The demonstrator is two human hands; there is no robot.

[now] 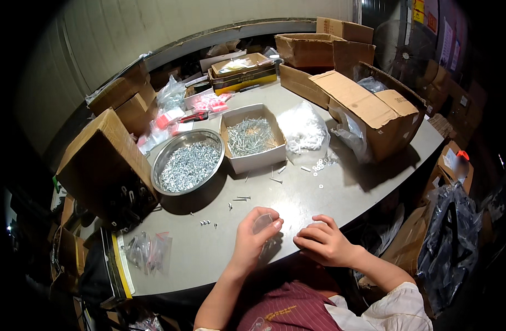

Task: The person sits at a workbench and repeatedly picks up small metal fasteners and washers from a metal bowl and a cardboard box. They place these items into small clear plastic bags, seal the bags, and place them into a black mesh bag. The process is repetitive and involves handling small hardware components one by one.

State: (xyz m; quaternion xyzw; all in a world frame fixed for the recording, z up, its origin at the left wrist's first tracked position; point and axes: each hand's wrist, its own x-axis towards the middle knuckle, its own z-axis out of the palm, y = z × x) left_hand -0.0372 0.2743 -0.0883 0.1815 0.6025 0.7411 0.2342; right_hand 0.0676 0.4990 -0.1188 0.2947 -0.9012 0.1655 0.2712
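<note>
Left hand (249, 236) pinching 1 clear bag (262, 223) | right hand (329, 246) curled, hold unclear | 1 metal bowl (163, 154)

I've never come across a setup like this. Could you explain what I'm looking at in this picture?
There's no robot here: these are a person's bare hands. The picture comes from the left of two wide fisheye cameras worn on the head, looking down, so straight edges bend.

On the grey table are a round metal bowl of small screws, a white box of long screws and a clear bag of white plastic pieces. A few screws lie loose nearby. Cardboard cartons stand around them.

The left hand holds a small clear plastic bag. The right hand is beside it with fingers curled; whether it holds anything can't be seen.
</note>
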